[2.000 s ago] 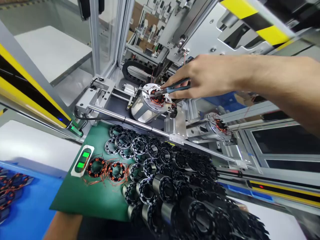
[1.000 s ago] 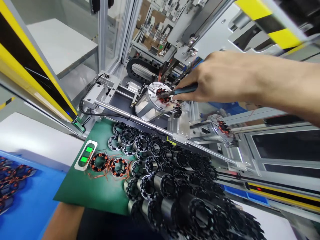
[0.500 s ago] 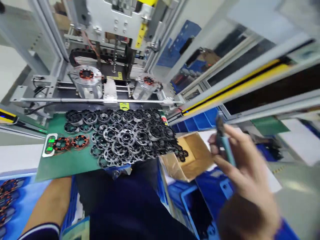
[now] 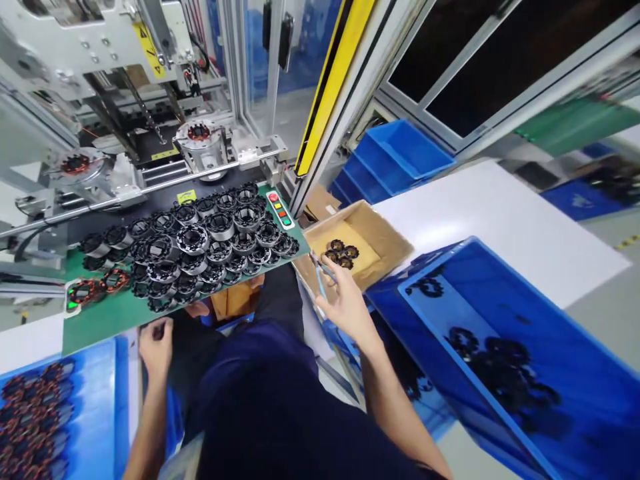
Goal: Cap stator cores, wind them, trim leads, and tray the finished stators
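Observation:
My right hand [image 4: 345,303] is closed around cutting pliers [image 4: 320,272] with light blue handles, their jaws pointing up and left near the table's right corner. Just beyond it, a cardboard box [image 4: 395,243] holds several small black rings [image 4: 340,253]. Below the table's front edge, my left hand [image 4: 156,350] has its fingers curled; what lies in them, if anything, I cannot make out. Rows of stacked stator cores [image 4: 193,239], grey with black toothed ends, cover much of the green tabletop [image 4: 107,323]. Two copper-wound stators [image 4: 115,280] sit at its left.
Behind the table stands a machine with two round fixtures [image 4: 205,150], framed by metal posts and a yellow strip [image 4: 333,87]. A blue bin [image 4: 550,320] with black parts is at right, blue trays [image 4: 400,157] beyond. Wound stators [image 4: 37,420] fill a blue tray at lower left.
The view has turned to the right. My right hand has come lower and closer to the cardboard box, still with the pliers. My left hand now shows below the table edge.

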A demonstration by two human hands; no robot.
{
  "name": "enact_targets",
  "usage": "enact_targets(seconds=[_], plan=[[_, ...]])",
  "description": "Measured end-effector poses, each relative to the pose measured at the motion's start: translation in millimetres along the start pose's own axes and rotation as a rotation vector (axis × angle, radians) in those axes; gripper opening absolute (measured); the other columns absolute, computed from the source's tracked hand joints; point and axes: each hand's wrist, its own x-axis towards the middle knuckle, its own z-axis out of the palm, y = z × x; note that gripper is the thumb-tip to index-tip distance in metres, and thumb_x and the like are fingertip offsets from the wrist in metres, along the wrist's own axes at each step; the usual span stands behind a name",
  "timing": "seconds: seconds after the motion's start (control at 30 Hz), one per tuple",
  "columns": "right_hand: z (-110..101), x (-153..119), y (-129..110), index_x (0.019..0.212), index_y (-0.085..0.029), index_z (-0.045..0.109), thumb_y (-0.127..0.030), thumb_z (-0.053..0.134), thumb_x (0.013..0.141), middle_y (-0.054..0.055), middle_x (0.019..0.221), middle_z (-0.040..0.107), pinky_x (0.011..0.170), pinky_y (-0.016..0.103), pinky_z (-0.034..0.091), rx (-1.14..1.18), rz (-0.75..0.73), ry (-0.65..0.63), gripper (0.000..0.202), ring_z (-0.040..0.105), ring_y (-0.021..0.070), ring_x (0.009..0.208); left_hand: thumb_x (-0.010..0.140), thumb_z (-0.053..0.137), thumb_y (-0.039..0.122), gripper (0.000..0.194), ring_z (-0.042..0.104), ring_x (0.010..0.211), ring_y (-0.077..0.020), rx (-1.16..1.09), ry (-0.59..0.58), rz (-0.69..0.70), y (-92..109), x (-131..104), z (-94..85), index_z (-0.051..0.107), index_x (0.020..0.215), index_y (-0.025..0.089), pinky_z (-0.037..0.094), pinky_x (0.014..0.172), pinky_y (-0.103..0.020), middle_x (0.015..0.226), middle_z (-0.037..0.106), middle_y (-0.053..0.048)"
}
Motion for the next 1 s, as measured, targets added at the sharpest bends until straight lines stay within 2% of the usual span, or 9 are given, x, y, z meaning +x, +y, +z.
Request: enact_targets(seconds=[0.13,0.2,0.33,0.5,0.6,0.7,0.77,0.9,1.0], plan=[[-2,-8,-45,0.183,-0.038,0.062,-0.021,0.078,0.093,0.008,0.138,0.076,0.108,0.051,0.072,0.067,-0.186,-0.262,0.093,0.076,0.029,0.11,0.095,0.067,0.111,0.096,0.079,0.087,-0.0297,-0.213,-0.301,-0.075,-2,-78,-11.3,0.081,0.108,0.017,0.066,0.085,-0.043,0.093,0.082,-0.009],[15,-15,-77,0.186,-0.045,0.057,-0.017,0.078,0.09,0.006,0.142,0.075,0.108,0.047,0.073,0.099,-0.312,-0.475,0.102,0.079,0.0291,0.12,0.091,0.064,0.116,0.106,0.073,0.08,-0.0271,-0.324,-0.465,-0.056,9,-111,-20.3,0.087,0.118,0.016,0.062,0.082,-0.041,0.092,0.082,-0.009],[90,-34,-129,0.194,-0.039,0.044,-0.02,0.079,0.096,0.012,0.157,0.07,0.118,0.057,0.074,-0.062,-0.502,-0.743,0.106,0.073,0.0374,0.145,0.101,0.038,0.117,0.117,0.06,0.074,-0.0232,-0.528,-0.648,-0.011,38,-144,-36.2,0.089,0.133,0.017,0.057,0.077,-0.039,0.089,0.077,-0.008],[184,-56,-151,0.194,-0.031,0.048,-0.009,0.079,0.098,0.021,0.158,0.072,0.119,0.067,0.075,-0.159,-0.624,-0.87,0.103,0.072,0.0451,0.145,0.114,0.064,0.092,0.08,0.067,0.095,-0.0263,-0.629,-0.527,-0.101,37,-160,-45.5,0.083,0.103,0.016,0.06,0.095,-0.039,0.096,0.077,-0.009],[193,-54,-164,0.189,-0.029,0.056,-0.016,0.094,0.096,0.024,0.176,0.064,0.13,0.074,0.069,-0.155,-0.711,-0.959,0.101,0.067,0.0501,0.161,0.111,0.065,0.097,0.082,0.069,0.092,-0.0242,-0.676,-0.417,-0.239,6,-167,-51.8,0.079,0.099,0.018,0.062,0.088,-0.036,0.095,0.076,-0.007],[169,-46,-197,0.191,-0.029,0.053,-0.036,0.102,0.101,0.021,0.189,0.057,0.142,0.069,0.061,-0.076,-0.813,-1.08,0.102,0.057,0.0468,0.175,0.112,0.074,0.09,0.072,0.072,0.089,-0.0205,-0.689,-0.267,-0.416,-46,-162,-70.6,0.076,0.1,0.019,0.065,0.084,-0.034,0.098,0.076,-0.005],[149,-43,-225,0.193,-0.032,0.05,-0.046,0.095,0.109,0.017,0.183,0.064,0.146,0.06,0.059,0.046,-0.895,-1.207,0.096,0.061,0.0393,0.171,0.118,0.079,0.073,0.057,0.07,0.082,-0.0171,-0.674,-0.162,-0.547,-90,-148,-91.0,0.076,0.104,0.018,0.065,0.078,-0.032,0.095,0.074,-0.002],[132,-46,-275,0.182,-0.041,0.065,-0.061,0.09,0.111,0.009,0.163,0.078,0.134,0.05,0.067,0.191,-0.995,-1.406,0.079,0.073,0.0347,0.153,0.122,0.082,0.054,0.037,0.072,0.081,-0.0156,-0.648,-0.001,-0.817,-175,-107,-127.3,0.078,0.124,0.016,0.066,0.073,-0.029,0.105,0.077,-0.003],[140,-40,-296,0.169,-0.042,0.076,-0.068,0.091,0.107,0.007,0.15,0.084,0.119,0.045,0.073,0.222,-1.055,-1.507,0.069,0.077,0.0347,0.143,0.121,0.084,0.049,0.039,0.081,0.1,-0.0212,-0.691,0.015,-0.957,-220,-88,-137.6,0.079,0.141,0.017,0.074,0.086,-0.037,0.127,0.082,-0.009]])
